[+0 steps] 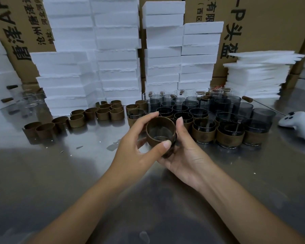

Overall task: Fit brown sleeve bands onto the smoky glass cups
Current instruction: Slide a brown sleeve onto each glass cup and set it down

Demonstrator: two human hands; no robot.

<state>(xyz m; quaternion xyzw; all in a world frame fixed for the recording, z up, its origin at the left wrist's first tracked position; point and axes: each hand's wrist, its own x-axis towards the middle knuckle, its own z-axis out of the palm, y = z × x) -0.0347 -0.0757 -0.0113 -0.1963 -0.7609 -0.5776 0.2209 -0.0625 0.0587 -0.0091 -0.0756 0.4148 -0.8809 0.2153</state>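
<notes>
The left hand (136, 150) is pinching the brown sleeve band (152, 138), thumb and forefinger curled round its rim. The smoky glass cup (161, 133) is sitting inside it, held just near of the cup rows with its axis tilting toward the person. The right hand (187, 159) is cradling the cup, fingers curled beneath.

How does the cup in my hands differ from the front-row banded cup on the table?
The held cup is tilted, one end toward the camera, gripped by left hand and right hand; the front-row banded cup stands upright on the steel table, untouched. The standing cup shows dark glass above its band; the held cup's band reaches its near edge. Both are smoky glass in brown bands.
</notes>
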